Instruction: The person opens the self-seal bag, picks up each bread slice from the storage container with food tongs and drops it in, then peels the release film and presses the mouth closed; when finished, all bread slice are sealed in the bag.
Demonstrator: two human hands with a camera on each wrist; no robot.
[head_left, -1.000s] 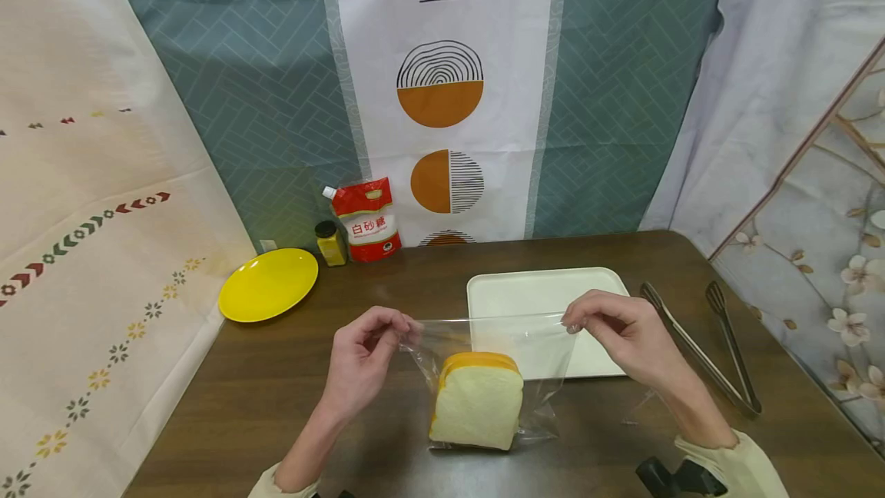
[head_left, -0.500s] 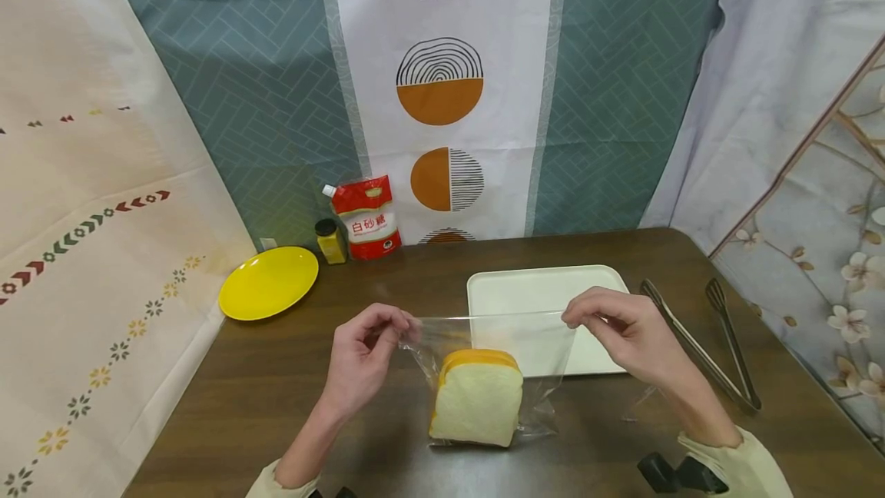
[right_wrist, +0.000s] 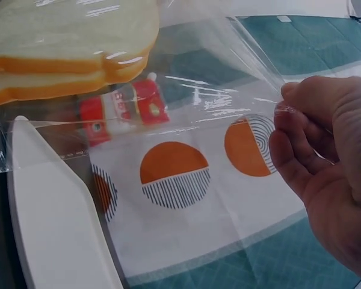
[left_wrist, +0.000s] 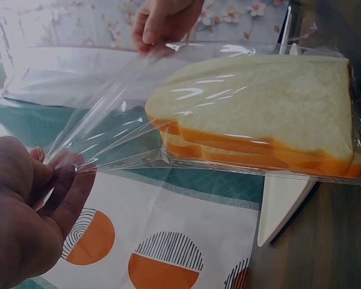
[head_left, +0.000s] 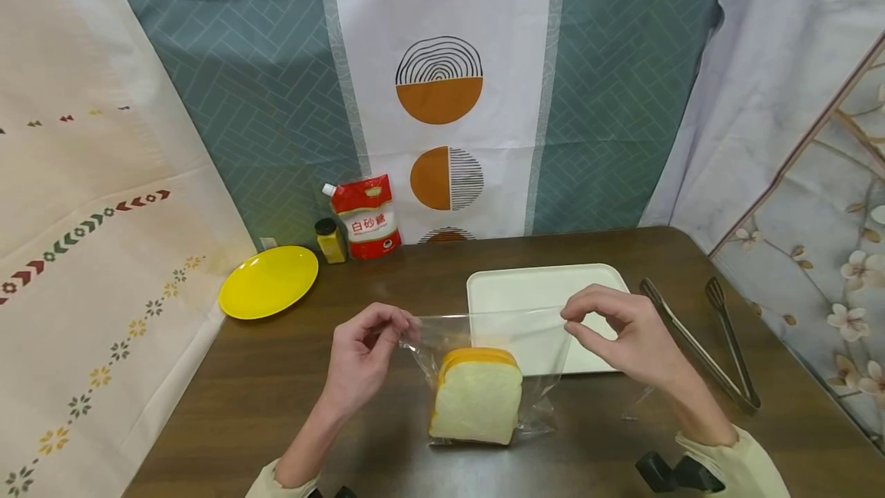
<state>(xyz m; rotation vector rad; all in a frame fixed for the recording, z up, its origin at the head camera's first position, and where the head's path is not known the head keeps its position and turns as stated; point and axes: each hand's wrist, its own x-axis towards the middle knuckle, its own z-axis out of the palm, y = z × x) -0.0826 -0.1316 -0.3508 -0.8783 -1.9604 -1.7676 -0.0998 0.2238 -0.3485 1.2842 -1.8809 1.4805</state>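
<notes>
Slices of bread (head_left: 477, 402) with orange-brown crusts stand stacked inside a clear plastic bag (head_left: 542, 360). My left hand (head_left: 362, 356) pinches the bag's upper left corner between thumb and fingers. At the upper right corner, my right hand (head_left: 625, 333) pinches the film with thumb and forefinger. Between the two hands the bag's top edge is drawn out nearly straight. In the left wrist view the bread (left_wrist: 259, 105) shows through the film, with my left hand (left_wrist: 30, 211) at the gathered corner. My right hand (right_wrist: 331, 150) grips its corner in the right wrist view.
Behind the bag lies a white tray (head_left: 532, 283). Metal tongs (head_left: 712, 360) rest spread apart on the right. A yellow plate (head_left: 268, 283), a small jar (head_left: 330, 244) with a black lid and a red-and-white sugar pouch (head_left: 366, 221) stand at the back left of the wooden table (head_left: 276, 383).
My right hand has risen slightly, and the gap between its thumb and forefinger looks rounder and wider. The left hand holds its place, and the bread stays in the bag.
</notes>
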